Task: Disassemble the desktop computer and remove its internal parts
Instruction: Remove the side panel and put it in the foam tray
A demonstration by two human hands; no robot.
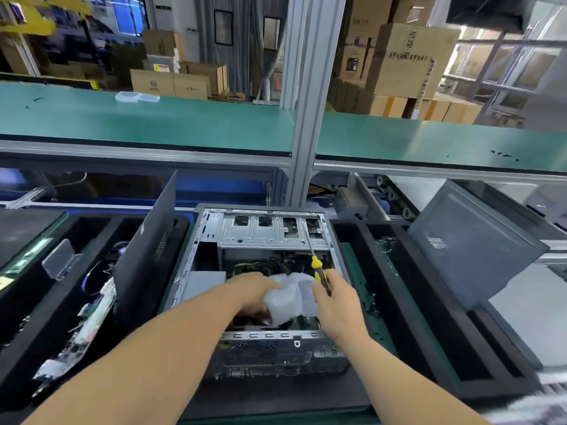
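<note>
An open desktop computer case (196,240) lies on its side in front of me, its grey drive cage (264,231) at the far end. Both hands reach into its middle. My left hand (250,291) grips a crumpled clear plastic bag (291,297) that covers parts inside. My right hand (336,297) holds a yellow-and-black screwdriver (316,265), its shaft pointing away toward the drive cage. The parts under the bag and hands are hidden.
The removed black side panel (144,250) leans upright at the case's left. Black foam trays flank the case: the left tray (36,302) holds boards and cables, the right tray (408,302) has long slots. Another grey case (472,250) sits at the right. A green shelf (153,121) runs above.
</note>
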